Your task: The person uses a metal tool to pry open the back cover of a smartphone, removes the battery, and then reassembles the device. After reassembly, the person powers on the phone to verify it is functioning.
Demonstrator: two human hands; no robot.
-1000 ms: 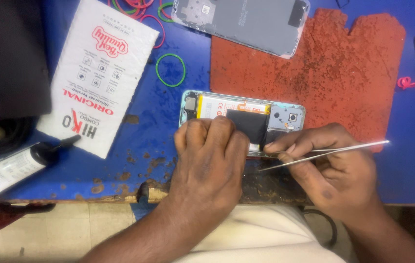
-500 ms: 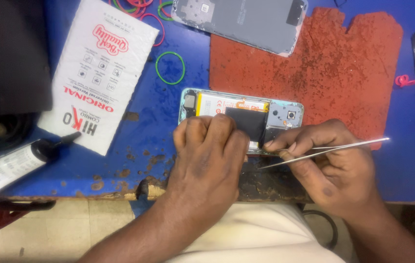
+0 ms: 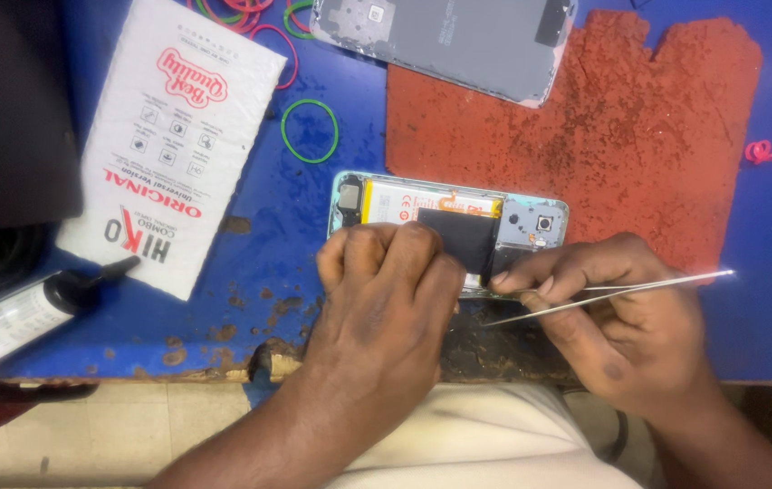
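An open phone lies on the blue worktop, partly on a red mat. The left hand is curled and presses down on the near edge of the phone. The right hand is just beside it, pinching thin metal tweezers at the phone's near edge.

Scuffed blue bench under a rust-red speckled mat, green rubber band, white red-lettered foam sleeve, yellow-and-black battery in the pale-green opened phone, silver tweezers.
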